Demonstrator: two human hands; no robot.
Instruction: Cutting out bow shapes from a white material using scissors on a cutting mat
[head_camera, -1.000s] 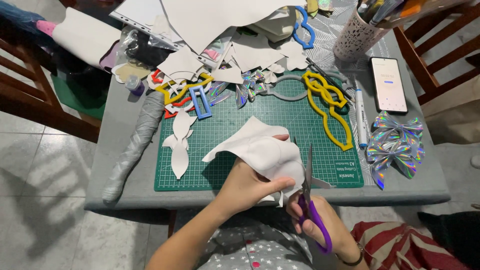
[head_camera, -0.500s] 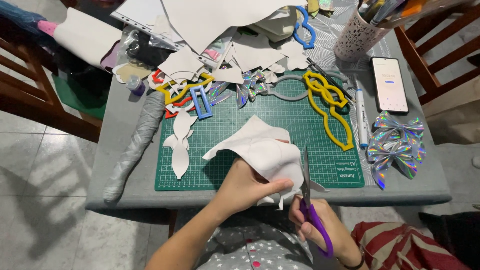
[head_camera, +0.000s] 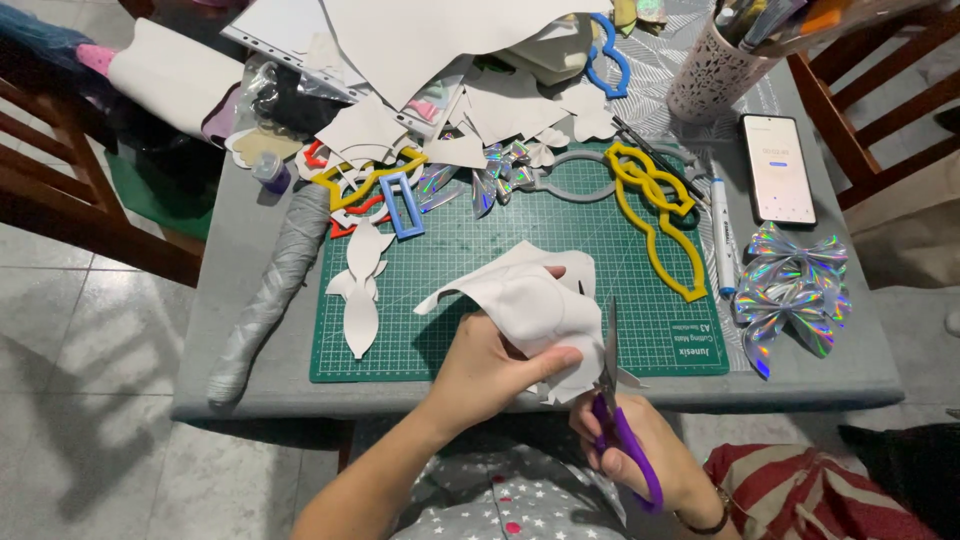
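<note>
One white cutout is finished on the bench; another white sheet is pinched in the left hand, barely half cut by purple scissors gripped in the right hand.

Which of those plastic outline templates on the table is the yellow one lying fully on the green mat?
The long yellow template at the cutting mat's right side; the other yellow one sits in the clutter at the top-left corner.

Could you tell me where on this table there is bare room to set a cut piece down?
The green cutting mat is bare between the white cut-out and the yellow template, above the white sheet that the left hand holds. The grey tabletop is bare left of the grey roll. The far edge is crowded with paper scraps.
</note>
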